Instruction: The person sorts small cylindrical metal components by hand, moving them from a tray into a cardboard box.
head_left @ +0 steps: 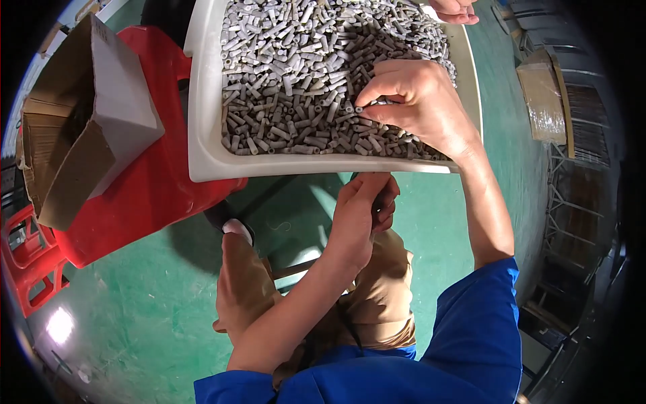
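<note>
A large white tray (pixel 202 145) is filled with small grey tube-shaped pieces (pixel 289 84), hollow at their ends. Over its near right part, my right hand (pixel 427 101) pinches a single small grey tube (pixel 359 109) between thumb and forefinger. Just below the tray's front edge is my left hand (pixel 360 219), with its fingers curled closed. Something dark shows between those fingers, too hidden to name.
Another person's hand (pixel 454 9) is at the tray's far right corner. To the left, an open cardboard box (pixel 124 101) stands on a red plastic stool (pixel 141 209). A wrapped carton (pixel 542 97) and metal racks line the right side.
</note>
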Motion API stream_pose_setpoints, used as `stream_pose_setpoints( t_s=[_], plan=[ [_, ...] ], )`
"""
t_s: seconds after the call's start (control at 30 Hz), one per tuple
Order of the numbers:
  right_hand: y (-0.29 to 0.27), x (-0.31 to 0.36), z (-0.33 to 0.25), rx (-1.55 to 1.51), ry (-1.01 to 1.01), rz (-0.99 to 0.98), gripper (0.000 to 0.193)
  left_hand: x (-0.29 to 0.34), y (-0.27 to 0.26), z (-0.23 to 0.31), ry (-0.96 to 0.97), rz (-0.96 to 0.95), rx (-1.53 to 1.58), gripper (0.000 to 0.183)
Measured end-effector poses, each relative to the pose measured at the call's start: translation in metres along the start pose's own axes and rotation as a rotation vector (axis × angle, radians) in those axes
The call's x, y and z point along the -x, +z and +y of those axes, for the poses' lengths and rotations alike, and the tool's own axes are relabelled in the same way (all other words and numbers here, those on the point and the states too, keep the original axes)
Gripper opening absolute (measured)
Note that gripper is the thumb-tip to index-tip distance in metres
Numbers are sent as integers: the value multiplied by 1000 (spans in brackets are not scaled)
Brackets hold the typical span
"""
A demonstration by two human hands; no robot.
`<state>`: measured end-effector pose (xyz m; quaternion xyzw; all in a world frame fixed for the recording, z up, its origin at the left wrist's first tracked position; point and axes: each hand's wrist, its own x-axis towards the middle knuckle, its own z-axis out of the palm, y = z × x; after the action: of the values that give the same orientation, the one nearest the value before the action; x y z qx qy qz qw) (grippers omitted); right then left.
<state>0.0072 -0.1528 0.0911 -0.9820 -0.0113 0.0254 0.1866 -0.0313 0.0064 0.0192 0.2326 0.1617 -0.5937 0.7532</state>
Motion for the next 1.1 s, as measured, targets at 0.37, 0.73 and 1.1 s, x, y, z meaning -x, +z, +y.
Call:
stream_pose_setpoints(
  t_s=[0.37, 0.73, 1.1],
  plan=[
    [-4, 5, 10, -997, 107, 31, 11, -1, -1, -1, 15, -16, 18, 24],
    [1, -2, 3, -117, -116, -4, 14, -2, 3, -4, 17, -16, 15, 28],
    [9, -11, -4, 245, -177, 188, 13, 1, 3, -1, 30, -16, -2, 29]
  ],
)
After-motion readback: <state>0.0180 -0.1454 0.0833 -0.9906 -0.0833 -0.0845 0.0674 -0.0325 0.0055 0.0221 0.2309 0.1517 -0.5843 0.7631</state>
